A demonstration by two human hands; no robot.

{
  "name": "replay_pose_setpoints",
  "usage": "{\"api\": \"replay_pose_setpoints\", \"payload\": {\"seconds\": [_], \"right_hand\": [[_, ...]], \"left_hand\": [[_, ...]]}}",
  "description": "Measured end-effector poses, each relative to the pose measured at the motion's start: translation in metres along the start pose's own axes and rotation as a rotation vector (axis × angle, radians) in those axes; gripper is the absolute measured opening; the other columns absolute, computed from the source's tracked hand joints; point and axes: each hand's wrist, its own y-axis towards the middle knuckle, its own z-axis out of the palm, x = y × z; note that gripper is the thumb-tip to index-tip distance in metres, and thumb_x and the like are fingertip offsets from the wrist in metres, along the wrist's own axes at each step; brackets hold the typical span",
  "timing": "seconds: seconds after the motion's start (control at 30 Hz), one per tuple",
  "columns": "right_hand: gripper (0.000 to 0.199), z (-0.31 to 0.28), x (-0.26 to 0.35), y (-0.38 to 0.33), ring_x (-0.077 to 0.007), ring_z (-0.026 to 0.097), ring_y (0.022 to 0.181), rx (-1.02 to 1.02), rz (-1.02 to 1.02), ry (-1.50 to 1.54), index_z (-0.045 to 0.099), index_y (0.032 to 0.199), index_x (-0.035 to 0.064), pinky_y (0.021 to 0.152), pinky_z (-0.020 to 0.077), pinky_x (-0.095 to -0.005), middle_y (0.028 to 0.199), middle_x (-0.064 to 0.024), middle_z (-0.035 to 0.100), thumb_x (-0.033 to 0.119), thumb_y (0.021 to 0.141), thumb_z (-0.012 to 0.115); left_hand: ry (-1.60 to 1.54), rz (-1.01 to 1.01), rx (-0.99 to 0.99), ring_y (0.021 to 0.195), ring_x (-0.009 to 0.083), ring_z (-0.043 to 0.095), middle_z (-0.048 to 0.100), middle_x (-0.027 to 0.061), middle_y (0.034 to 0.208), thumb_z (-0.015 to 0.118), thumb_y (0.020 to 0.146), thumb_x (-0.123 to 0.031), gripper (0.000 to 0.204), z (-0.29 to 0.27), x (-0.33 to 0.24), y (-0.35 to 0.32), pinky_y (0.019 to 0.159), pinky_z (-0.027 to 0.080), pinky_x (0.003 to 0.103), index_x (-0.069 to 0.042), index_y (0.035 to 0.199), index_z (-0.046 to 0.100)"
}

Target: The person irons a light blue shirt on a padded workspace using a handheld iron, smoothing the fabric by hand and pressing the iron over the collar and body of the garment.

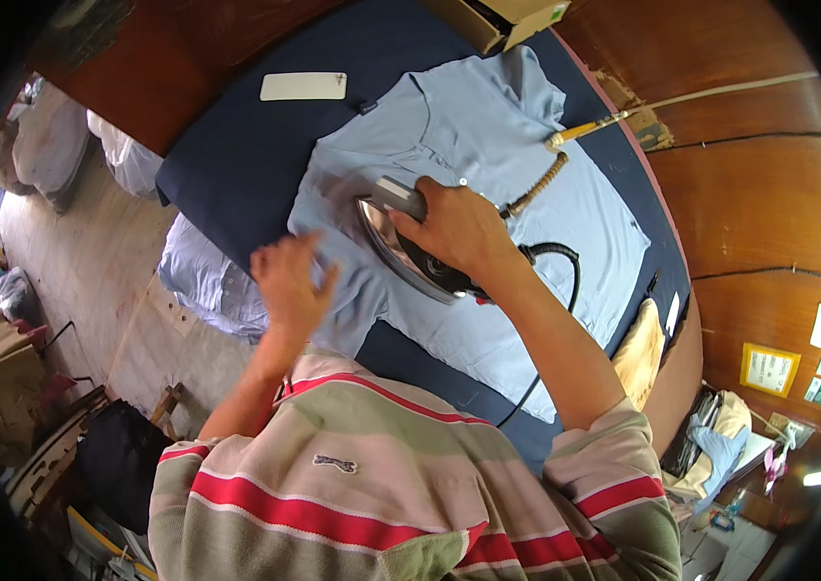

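Note:
A light blue button-neck shirt [575,223] lies spread on a dark blue covered table [221,116], its neck toward the far side. My right hand [461,228] is wrapped around the grey handle of an iron [410,254]. The iron rests over the shirt's left part, near the sleeve, its tip pointing away to the left. Just left of it, my left hand [291,286] is over the sleeve at the table's edge, fingers apart and slightly blurred. Whether it touches the fabric, I cannot tell. A black cord [578,266] loops from the iron's rear across the shirt.
A tape-wrapped hose [536,184] with a yellow end [573,132] reaches over the shirt from the right. Beyond lie a white card [304,86] and a cardboard box [517,21]. Folded light clothes [205,276] sit below the left edge. A wooden wall [769,208] borders the right.

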Motion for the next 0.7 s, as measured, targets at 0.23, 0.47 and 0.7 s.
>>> {"api": "replay_pose_setpoints", "payload": {"seconds": [0.23,0.47,0.7], "right_hand": [[0.046,-0.002,0.023,0.025,-0.0371,0.064,0.073,-0.011,-0.065,-0.004,0.06,0.09,0.0014,0.067,0.0522,-0.0435,0.075,-0.021,0.064,0.046,0.08,0.057],[0.044,0.006,0.049,0.085,-0.0356,0.065,0.075,-0.038,-0.125,-0.02,0.062,0.09,0.0021,0.069,0.0527,-0.0436,0.076,-0.0206,0.065,0.045,0.079,0.056],[0.048,0.005,0.052,0.082,-0.0378,0.064,0.078,0.016,-0.152,-0.036,0.061,0.094,0.0015,0.07,0.052,-0.0449,0.077,-0.0219,0.065,0.047,0.079,0.056]], "left_hand": [[0.164,-0.317,-0.053,0.1,0.0228,0.051,0.058,0.0024,0.102,0.064,0.078,-0.034,0.025,0.007,0.031,0.034,0.09,0.031,0.039,-0.011,0.085,0.065],[0.121,-0.327,-0.059,0.098,0.0206,0.051,0.058,-0.0009,0.099,0.068,0.074,-0.025,0.017,0.011,0.038,0.029,0.09,0.031,0.039,-0.008,0.073,0.064],[0.112,-0.286,-0.106,0.097,0.0204,0.052,0.059,-0.0001,0.099,0.068,0.075,-0.024,0.018,0.01,0.039,0.027,0.091,0.031,0.037,-0.008,0.07,0.064]]}}
